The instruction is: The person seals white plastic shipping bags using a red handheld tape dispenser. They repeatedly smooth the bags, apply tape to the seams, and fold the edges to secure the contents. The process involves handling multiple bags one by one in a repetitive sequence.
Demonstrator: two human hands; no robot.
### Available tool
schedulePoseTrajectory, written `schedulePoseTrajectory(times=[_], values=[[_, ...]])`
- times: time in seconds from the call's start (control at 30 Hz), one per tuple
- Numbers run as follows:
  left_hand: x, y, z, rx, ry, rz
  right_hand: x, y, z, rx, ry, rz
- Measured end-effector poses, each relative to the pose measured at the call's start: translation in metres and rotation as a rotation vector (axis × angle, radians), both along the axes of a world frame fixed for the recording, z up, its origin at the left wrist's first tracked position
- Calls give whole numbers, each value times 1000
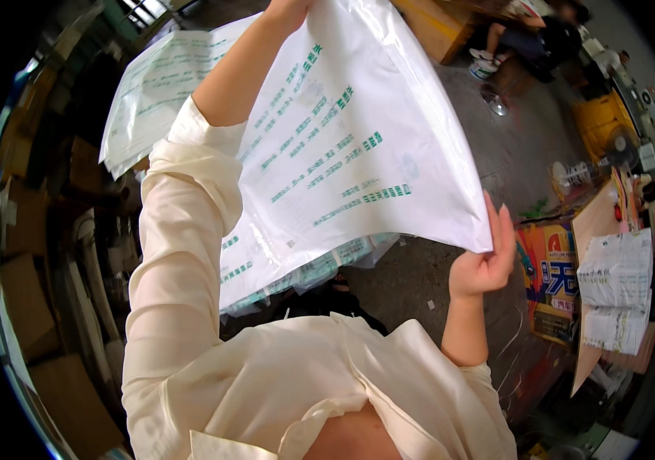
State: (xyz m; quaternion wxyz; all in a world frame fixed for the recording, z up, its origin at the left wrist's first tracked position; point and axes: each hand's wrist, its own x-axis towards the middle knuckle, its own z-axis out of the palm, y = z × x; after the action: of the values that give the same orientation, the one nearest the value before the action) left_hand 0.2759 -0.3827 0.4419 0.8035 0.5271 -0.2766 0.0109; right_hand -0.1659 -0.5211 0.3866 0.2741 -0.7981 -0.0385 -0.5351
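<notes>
A large white plastic bag [358,146] with rows of green print is spread out in front of me, lifted and slightly curved. My left hand [291,11] is closed at its far edge; the picture's top edge cuts off part of that hand. At the near right corner, my right hand [487,257] pinches the plastic, its fingertips pointing up along the edge. Under the lifted bag lies a stack of similar printed bags [139,96], showing at the left and along the near side.
Cardboard pieces [28,299] lean along the left. At the right stand a colourful printed box [554,276], an open carton with printed white sheets [615,291], and a fan [620,146]. Another person [534,42] sits at the far right, near a wooden table [439,23].
</notes>
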Motion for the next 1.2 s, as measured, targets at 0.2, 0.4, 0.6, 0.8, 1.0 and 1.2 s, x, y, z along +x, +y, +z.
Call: schedulePoseTrajectory(times=[0.2,0.4,0.6,0.8,1.0,1.2], values=[[-14,147,-16,-156,143,-75,10,68,28,-341,22,463],[-126,286,-90,-177,293,496,16,196,-25,-557,108,847],[-323,376,-155,252,959,350,12,296,-110,-499,85,1094],[-343,392,-183,620,852,415,6,321,-135,-477,211,1306],[-332,328,-157,885,429,528,86,264,-128,405,660,972],[-353,251,-120,1013,119,561,269,222,-60,493,1059,769]])
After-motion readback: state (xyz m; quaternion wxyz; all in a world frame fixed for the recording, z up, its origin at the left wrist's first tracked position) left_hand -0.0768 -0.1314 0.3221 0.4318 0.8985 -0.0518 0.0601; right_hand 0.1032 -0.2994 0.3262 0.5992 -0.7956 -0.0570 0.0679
